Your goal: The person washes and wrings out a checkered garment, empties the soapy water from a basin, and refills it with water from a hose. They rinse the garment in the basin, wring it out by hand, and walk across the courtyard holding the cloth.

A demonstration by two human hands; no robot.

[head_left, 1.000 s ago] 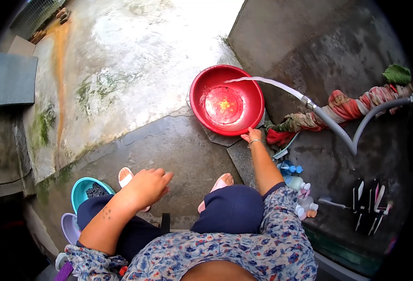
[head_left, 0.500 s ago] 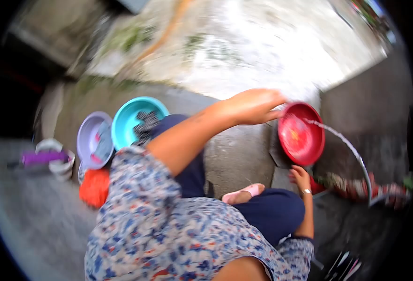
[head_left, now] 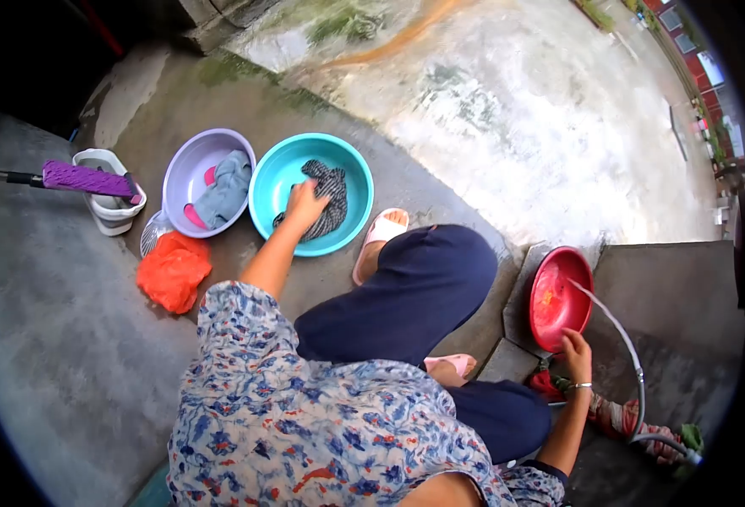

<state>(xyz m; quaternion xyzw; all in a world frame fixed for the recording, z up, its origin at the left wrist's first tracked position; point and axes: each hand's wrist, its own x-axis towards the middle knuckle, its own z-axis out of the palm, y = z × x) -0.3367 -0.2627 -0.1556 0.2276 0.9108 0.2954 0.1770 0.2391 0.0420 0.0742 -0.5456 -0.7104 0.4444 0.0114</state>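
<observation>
My left hand (head_left: 307,205) is down in the teal basin (head_left: 264,190), its fingers closed on a dark patterned cloth (head_left: 330,215) bunched there. On the other side, my right hand (head_left: 576,351), with a bracelet at the wrist, has its fingers on the near rim of the red basin (head_left: 588,270). That basin sits tilted in this view, with yellow and orange marks at its bottom. From a grey hose (head_left: 640,397), a pale arc runs into it; whether this is water or clear tubing I cannot tell.
Left of the teal basin stands a lilac basin (head_left: 174,190) holding a blue-grey cloth with pink parts (head_left: 224,193). Near it are an orange-red plastic bag (head_left: 174,272) and a white bucket (head_left: 112,221) with a purple mop head (head_left: 89,178). Striped fabric (head_left: 613,416) lies beside the hose.
My left hand has moved from beside the red basin to the cloth in the teal basin. My right hand has come up to the red basin's rim. The view has shifted left.
</observation>
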